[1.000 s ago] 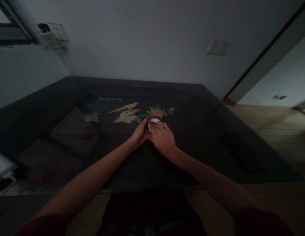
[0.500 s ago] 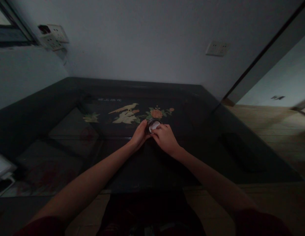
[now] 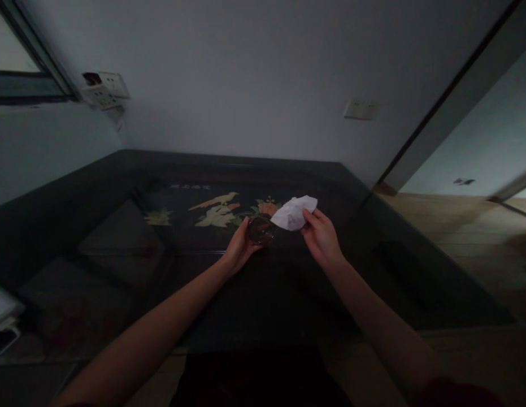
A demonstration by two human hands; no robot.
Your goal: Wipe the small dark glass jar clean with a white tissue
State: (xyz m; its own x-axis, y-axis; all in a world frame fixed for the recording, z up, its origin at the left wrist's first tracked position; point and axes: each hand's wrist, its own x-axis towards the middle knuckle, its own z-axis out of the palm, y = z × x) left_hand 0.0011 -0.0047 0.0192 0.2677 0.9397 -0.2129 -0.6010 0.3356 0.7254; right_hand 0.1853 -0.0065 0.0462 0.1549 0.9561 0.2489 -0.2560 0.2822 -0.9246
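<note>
From where I stand, I see two hands working near the middle of the frame. The left hand (image 3: 237, 247) has its fingers curled around the left and lower sides of one round, clear glass vessel (image 3: 261, 229), holding it with the open top showing. Just right of it, the right hand (image 3: 324, 238) pinches one crumpled white tissue (image 3: 294, 213) by its right end, thumb on top; the tissue's left tip comes right up to the vessel's rim, though I can't tell whether they touch. Beneath lies one dark glossy table (image 3: 263, 305), decorated with one yellow bird (image 3: 216, 201) left of center and one large orange flower (image 3: 268, 208), partly hidden by the tissue. One wide wall socket (image 3: 361, 109) sits at upper right.
</note>
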